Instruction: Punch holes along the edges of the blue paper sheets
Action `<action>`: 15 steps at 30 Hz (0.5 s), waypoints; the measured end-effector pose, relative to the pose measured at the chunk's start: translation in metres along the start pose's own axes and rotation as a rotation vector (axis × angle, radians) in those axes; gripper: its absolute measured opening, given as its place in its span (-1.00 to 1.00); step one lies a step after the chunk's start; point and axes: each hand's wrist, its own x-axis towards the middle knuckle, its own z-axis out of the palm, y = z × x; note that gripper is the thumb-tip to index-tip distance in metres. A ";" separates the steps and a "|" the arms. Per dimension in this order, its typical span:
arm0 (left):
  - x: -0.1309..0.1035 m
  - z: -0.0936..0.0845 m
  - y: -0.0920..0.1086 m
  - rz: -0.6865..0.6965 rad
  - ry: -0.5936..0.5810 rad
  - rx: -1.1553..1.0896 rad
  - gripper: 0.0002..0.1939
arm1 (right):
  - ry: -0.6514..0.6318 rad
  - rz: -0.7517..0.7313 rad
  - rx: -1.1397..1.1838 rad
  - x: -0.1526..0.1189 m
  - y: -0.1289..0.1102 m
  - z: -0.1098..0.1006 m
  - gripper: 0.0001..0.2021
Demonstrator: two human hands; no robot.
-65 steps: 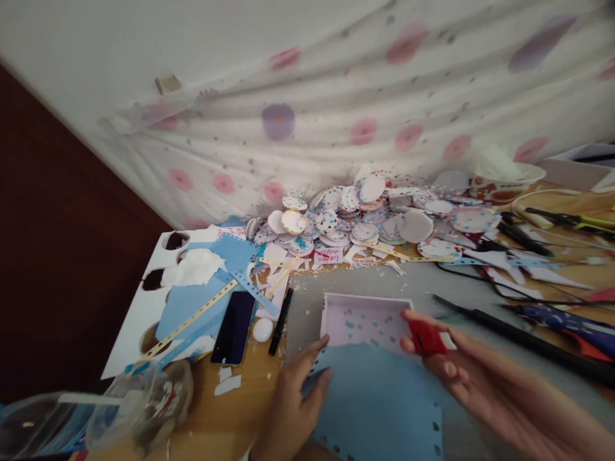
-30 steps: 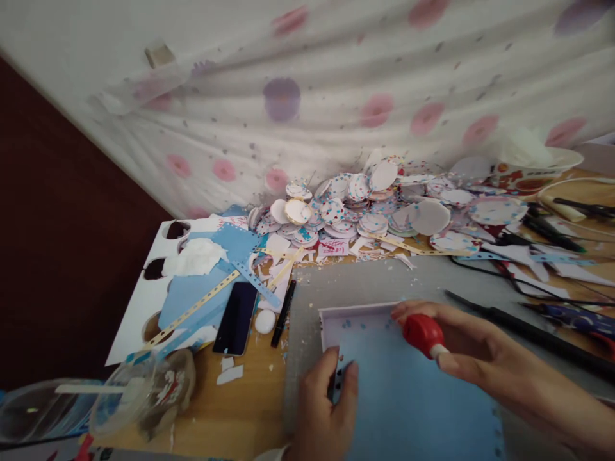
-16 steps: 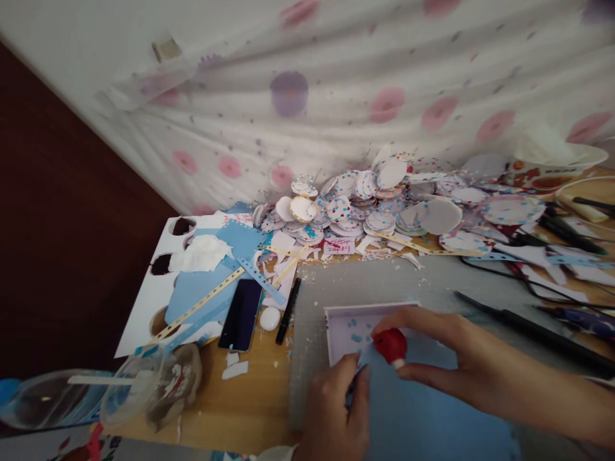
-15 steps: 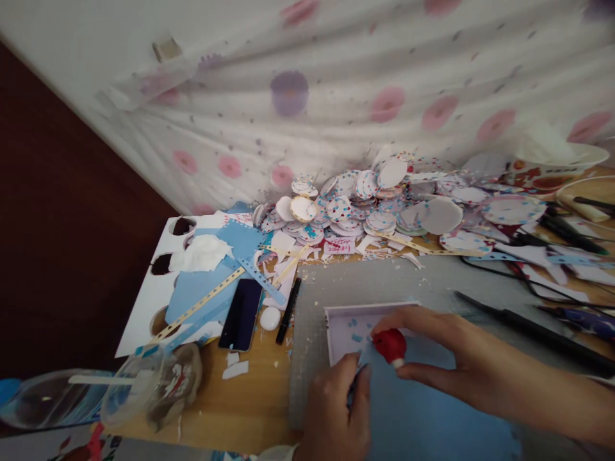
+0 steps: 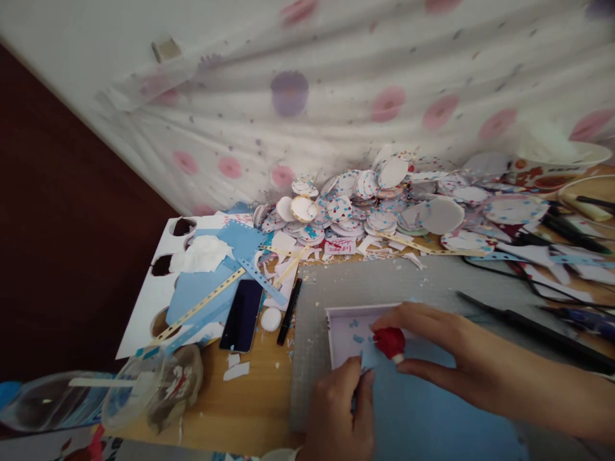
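In the head view, the left hand (image 5: 339, 410), near six o'clock, pinches the edge of a blue sheet (image 5: 427, 403), presumably to keep it steady; the right hand (image 5: 432, 346) has thumb and fingers clamped on a small red tool (image 5: 390, 344) between four and five o'clock, at the sheet's edge, a grip that seems suited to squeezing; the hands are close together; an open white box (image 5: 339, 339) lies beneath, blue bits inside, perhaps placed to catch scraps; a grey mat (image 5: 312, 288) covers part of the wooden bench (image 5: 250, 410); paper discs (image 5: 346, 198) heap from the centre towards three o'clock; a phone (image 5: 241, 317) lies between seven and eight; a flowered curtain (image 5: 336, 128) hangs at twelve.
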 end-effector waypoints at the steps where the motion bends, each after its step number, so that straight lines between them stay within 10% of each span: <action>1: 0.001 -0.001 0.001 0.009 0.002 -0.001 -0.71 | -0.021 0.007 0.006 0.001 -0.001 0.000 -0.76; 15: 0.007 -0.005 0.007 0.031 -0.066 0.025 -0.76 | -0.099 0.052 0.067 0.012 0.003 0.002 -0.74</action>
